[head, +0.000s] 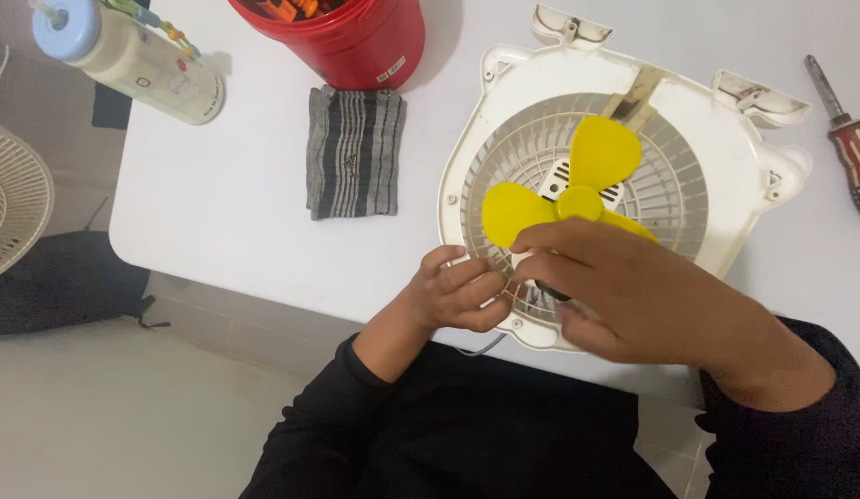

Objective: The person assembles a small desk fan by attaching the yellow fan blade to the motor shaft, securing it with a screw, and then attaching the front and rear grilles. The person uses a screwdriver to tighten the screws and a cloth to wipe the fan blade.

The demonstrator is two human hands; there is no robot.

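We rest our left hand [456, 294], fingers curled, against the near rim of the white fan housing [716, 176], which lies flat on the white counter [236, 185]. Our right hand [624, 291] covers one blade of the yellow propeller [578, 189] at the housing's centre; whether its grip closes on the blade, we cannot tell. A striped cloth [354, 152] lies well to the left.
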